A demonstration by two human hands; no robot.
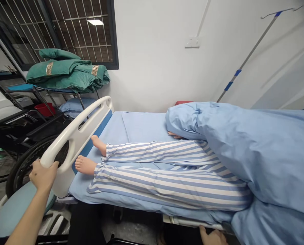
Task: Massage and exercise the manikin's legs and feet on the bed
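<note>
Gripping the lower edge of a white plastic bed end board [75, 141], the left hand [43, 175] was closed, its fingers curled over the smooth, rounded moulding beside a long oval slot. The right hand [212, 237] was only partly visible at the bottom edge of the view. Its fingers [205, 233] lay near a pale metal side bar [192, 222] of the bed frame, and it was not possible to tell how firmly they held it.

Just beside the board, the 2 bare feet [86, 165] of a lying figure rested on a flat blue sheet [146, 126]. The legs wore blue and white striped cotton trousers [167, 180]. A soft, puffy blue quilt [243, 153] covered the upper body in thick folds.

Beyond the board, a folded green padded quilt [67, 71] with a patterned band lay on a metal rack [42, 102], above a blue pillow [75, 105] and a red plastic basin [44, 109]. A dark wheelchair wheel [21, 170] stood to the left. Higher up were a window with a metal grid [82, 30] and a white wall [152, 68], where a thin metal pole with blue bands [246, 58] leaned.
</note>
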